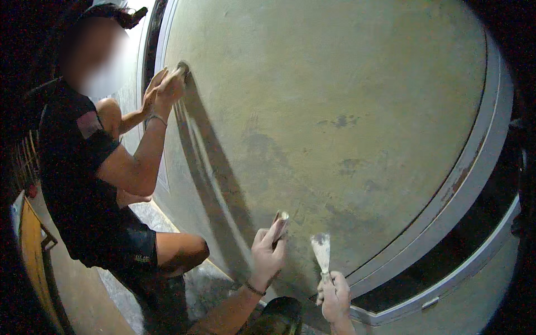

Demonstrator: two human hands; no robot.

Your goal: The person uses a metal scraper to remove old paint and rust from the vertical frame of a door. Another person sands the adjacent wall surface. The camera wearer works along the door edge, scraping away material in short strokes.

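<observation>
My left hand [268,257], dusted whitish, is closed around a small folded pinkish-brown piece [280,224] that looks like sandpaper. Its pale rounded end points up, close in front of the wall; whether it touches the surface I cannot tell. To the right, my right hand [335,296] grips the handle of a putty knife [321,250]. The knife's blade is upright, pale and smeared, in front of the lower wall. The grey-green plastered wall [346,72] has darker patches and scuffs around its middle and lower part.
A co-worker in dark clothes [72,167] is at the left, both hands [162,92] raised to the wall's left edge, casting long shadows. A pale frame [474,184] borders the wall at right, with a dark gap beyond. A yellow board [34,251] stands far left.
</observation>
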